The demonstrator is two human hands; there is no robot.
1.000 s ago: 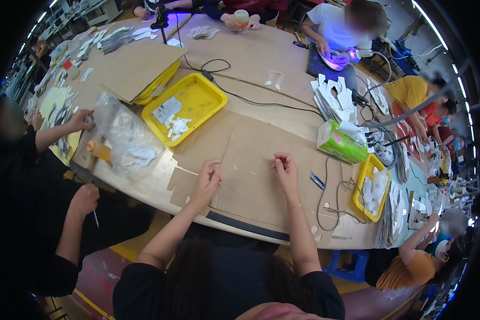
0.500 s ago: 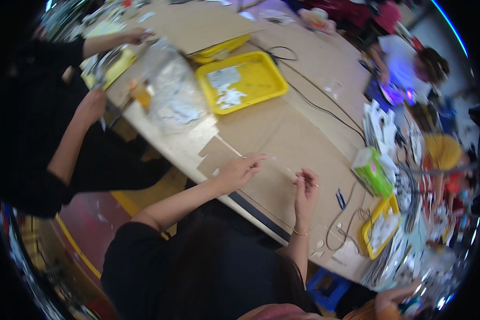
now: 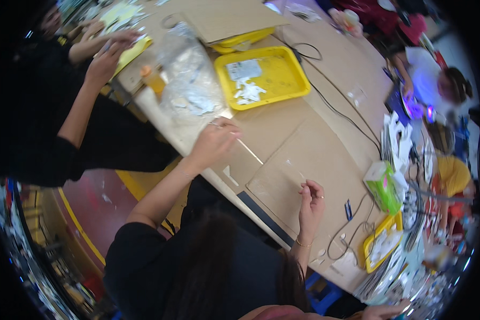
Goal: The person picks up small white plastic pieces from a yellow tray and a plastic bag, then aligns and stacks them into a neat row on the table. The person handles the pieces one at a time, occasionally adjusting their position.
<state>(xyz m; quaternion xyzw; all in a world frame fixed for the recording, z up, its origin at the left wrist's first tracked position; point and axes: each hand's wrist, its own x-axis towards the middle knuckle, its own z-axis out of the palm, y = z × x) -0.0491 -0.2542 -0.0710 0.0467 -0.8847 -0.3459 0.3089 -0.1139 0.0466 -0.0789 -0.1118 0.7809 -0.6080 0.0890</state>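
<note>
My left hand [image 3: 217, 141] is over the table edge beside a clear plastic bag [image 3: 189, 80] of pale pieces. Its fingers are bent and held together; whether anything is in them I cannot make out. Lower right, my right hand [image 3: 310, 205] is raised above the brown cardboard sheet [image 3: 282, 186], thumb and fingertips pinched. A faint clear sliver shows near those fingertips, too small to name. A thin white strip [image 3: 250, 152] lies on the cardboard between my hands. Beyond it, a yellow tray [image 3: 298, 88] holds white cut pieces [image 3: 249, 92] and a pale label-like sheet [image 3: 244, 70].
An orange-yellow bottle [image 3: 153, 80] stands left of the bag. A co-worker's hands [image 3: 109, 56] work at the upper left. On the right are a green-and-white tissue pack [image 3: 383, 186], a black cable [image 3: 338, 106], a blue penlike item [image 3: 348, 209] and a small yellow tray [image 3: 367, 250].
My left hand has moved away from my right, back toward the plastic bag. My right hand stays pinched over the cardboard. The co-worker's hands have come together. The whole view has shifted slightly.
</note>
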